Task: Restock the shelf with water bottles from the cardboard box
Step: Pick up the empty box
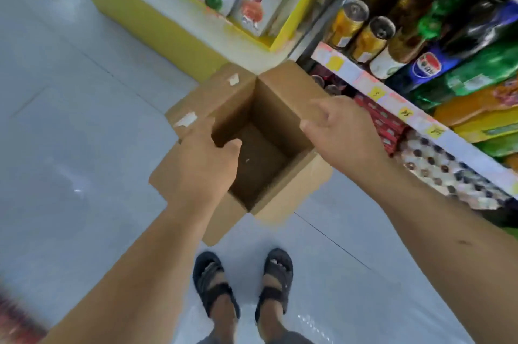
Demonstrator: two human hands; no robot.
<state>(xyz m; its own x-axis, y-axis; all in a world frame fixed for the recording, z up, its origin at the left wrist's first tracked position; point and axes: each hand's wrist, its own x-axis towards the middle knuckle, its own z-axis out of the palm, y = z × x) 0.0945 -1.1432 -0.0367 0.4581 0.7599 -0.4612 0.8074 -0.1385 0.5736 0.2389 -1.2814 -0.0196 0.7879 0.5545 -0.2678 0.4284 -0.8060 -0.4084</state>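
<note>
Between your hands: cardboard box (260, 164), open, nothing visible inside. Left hand (204, 167) grips its left wall, thumb inside; right hand (344, 133) grips the opposite rim, likely to keep it level. Shelf (364, 80) just beside, on your right.

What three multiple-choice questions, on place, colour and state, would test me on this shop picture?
1. The shelf stands where from the cardboard box? A) left B) right C) behind the person
2. The display stand beyond the box is: A) yellow B) red C) black
3. The box holds: A) bottles B) cans C) nothing
Answers: 1 B, the shelf sits to the box's right. 2 A, the display stand is plain yellow. 3 C, its bare bottom shows while the left hand and right hand grip its flaps.
</note>
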